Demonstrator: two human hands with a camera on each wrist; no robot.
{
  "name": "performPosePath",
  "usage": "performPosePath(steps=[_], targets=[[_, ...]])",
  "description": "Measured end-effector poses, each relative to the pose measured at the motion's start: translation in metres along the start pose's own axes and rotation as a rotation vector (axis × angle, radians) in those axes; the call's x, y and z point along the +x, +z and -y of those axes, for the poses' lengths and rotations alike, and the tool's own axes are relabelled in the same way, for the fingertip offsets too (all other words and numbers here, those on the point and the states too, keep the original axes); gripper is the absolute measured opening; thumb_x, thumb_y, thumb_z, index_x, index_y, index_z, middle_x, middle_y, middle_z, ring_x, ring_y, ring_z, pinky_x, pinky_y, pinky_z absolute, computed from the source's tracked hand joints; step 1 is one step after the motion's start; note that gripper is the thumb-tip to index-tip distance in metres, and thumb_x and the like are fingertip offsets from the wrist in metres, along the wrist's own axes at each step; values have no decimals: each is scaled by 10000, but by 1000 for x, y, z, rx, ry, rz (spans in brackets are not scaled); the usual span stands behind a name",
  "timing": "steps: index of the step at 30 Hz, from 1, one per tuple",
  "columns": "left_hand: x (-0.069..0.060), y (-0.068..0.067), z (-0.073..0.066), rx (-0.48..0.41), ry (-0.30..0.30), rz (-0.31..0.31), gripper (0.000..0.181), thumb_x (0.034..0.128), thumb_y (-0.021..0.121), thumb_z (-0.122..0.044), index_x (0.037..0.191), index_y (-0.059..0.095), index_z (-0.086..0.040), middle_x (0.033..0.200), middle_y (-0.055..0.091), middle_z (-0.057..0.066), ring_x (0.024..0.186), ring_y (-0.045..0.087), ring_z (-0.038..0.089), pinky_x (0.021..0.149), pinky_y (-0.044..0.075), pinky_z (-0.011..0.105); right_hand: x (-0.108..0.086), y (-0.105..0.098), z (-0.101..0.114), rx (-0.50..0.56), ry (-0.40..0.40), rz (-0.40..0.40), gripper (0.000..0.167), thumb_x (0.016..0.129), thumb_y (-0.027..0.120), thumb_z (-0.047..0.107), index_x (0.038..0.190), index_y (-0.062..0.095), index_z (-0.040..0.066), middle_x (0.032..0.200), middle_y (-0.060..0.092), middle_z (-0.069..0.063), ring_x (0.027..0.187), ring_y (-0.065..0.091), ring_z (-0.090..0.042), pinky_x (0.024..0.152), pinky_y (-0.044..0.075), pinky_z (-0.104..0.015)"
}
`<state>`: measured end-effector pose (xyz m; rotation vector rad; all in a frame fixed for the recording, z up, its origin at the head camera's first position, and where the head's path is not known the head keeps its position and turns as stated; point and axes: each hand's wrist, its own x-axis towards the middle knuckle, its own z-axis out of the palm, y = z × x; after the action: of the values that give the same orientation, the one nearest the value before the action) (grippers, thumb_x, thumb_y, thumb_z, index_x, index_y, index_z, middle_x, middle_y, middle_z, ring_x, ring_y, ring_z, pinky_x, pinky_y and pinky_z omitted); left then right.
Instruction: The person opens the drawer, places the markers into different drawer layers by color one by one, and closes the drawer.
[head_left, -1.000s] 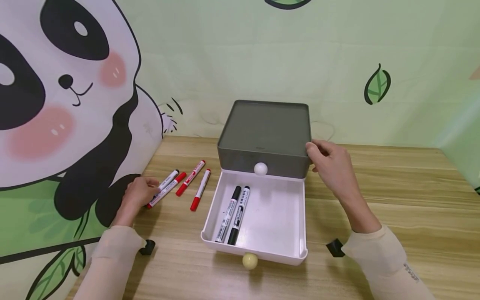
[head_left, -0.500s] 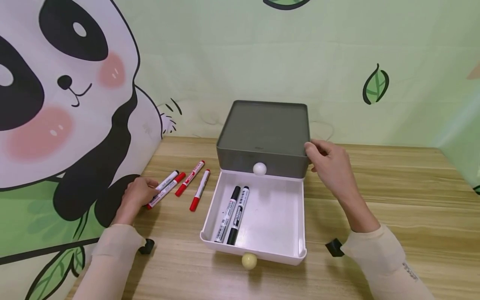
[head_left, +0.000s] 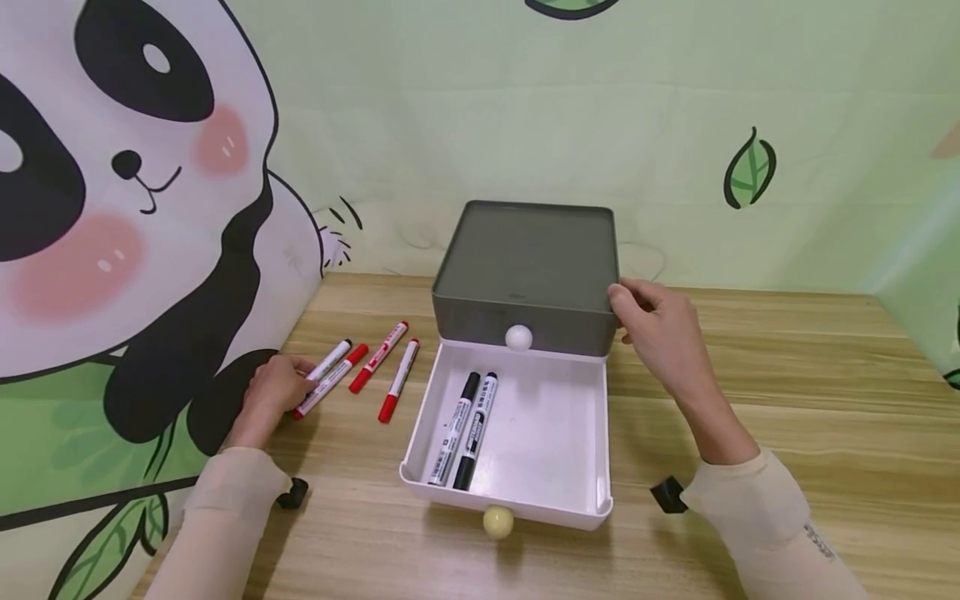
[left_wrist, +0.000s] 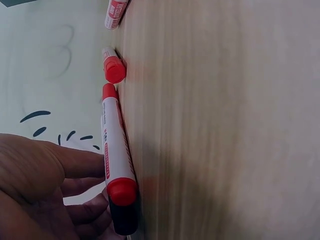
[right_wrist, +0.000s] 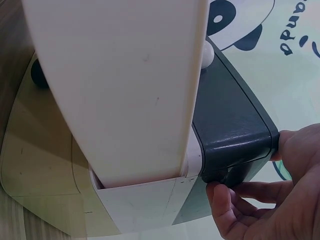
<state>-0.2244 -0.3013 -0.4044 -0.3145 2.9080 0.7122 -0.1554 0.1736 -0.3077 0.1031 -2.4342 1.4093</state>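
Note:
My left hand (head_left: 277, 387) is at the left of the table, its fingers pinching a black-capped whiteboard marker (head_left: 328, 360). A red-capped marker (head_left: 330, 383) lies right alongside; in the left wrist view that red marker (left_wrist: 116, 145) partly covers the black-capped one (left_wrist: 124, 217). My right hand (head_left: 663, 333) grips the right side of the grey top tier of a drawer organizer (head_left: 528, 258), thumb at its upper edge. The right wrist view shows curled fingers (right_wrist: 220, 207) under that tier. Below it, a white drawer (head_left: 551, 433) is pulled out, with two black-capped markers (head_left: 465, 429) lying inside.
Two more red-capped markers (head_left: 378, 357) lie between my left hand and the drawer. A white knob (head_left: 518, 337) sticks out of the grey tier, and a yellow knob (head_left: 498, 522) fronts the lower part. A panda-print cloth (head_left: 172, 275) borders the table's left and back.
The black-capped marker at my left hand has shifted slightly left toward the palm, away from the red one. My right hand stays on the organizer, and the drawer has not moved.

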Motion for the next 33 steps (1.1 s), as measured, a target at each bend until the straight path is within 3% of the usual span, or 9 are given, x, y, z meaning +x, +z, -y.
performPosePath(steps=[14,19,25,33], targets=[[1,-1,-1,-8,2,2,397,958,679,-165,1315,656,8,1148,645,235,957,559,385,746,438,467,0,-1,0,-1,5,0,458,1052,517,379,1234,721,11,946,679,-176,808,610,-233,638,545,-227],[-4,-5,-3,-30,20,-26,425,941,686,-170,1326,653,7,1124,655,223,964,567,384,739,440,470,0,0,0,-1,2,-1,456,1051,521,378,1230,725,12,933,675,-175,796,610,-233,636,545,-229],[-12,-14,-10,-57,51,-49,406,988,613,-182,1341,632,18,1190,656,234,992,573,388,766,451,496,0,0,-1,5,14,1,470,1048,519,387,1266,714,19,970,686,-177,819,612,-236,641,547,-229],[-26,-24,-24,-117,103,-48,414,1001,618,-154,1344,604,77,1183,651,254,976,551,364,754,436,415,0,1,-1,4,12,4,474,1050,518,389,1277,710,19,990,696,-179,826,618,-231,643,546,-227]])
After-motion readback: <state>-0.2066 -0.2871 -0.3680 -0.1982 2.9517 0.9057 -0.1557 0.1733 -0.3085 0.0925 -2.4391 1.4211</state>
